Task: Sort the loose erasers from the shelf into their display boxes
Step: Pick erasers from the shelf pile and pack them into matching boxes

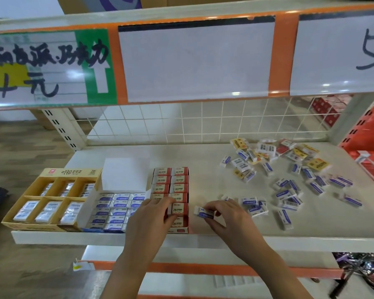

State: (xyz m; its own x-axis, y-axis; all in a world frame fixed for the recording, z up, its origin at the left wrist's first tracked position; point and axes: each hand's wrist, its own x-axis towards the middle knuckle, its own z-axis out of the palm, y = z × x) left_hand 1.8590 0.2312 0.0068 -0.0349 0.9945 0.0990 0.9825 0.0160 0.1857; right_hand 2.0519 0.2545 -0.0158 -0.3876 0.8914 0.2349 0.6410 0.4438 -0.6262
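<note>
Both bare hands reach over the front lip of the smooth cream metal shelf (pixel 203 160). At the red box (pixel 171 199), a narrow cardboard tray packed with two columns of red-and-cream "2B" erasers, the left hand (pixel 151 214) curls its fingers over the near rows and pinches one block, the red-sleeved eraser (pixel 178 209), between thumb and fingertips. Just right of the red box, the right hand (pixel 222 214) grips a white eraser (pixel 203 213) with a blue paper sleeve, a small rectangular bar held low over the shelf surface. Left of the red box, touching it, stands the white box (pixel 117 203), its lid flap upright, filled with rows of blue-sleeved bars. Further left of that is the yellow box (pixel 41 203), divided into six square cells holding glossy plastic-wrapped erasers. Well right of the red box, loose erasers (pixel 289 182) lie scattered, mostly blue-sleeved, with yellow ones toward the wire-grid back.
</note>
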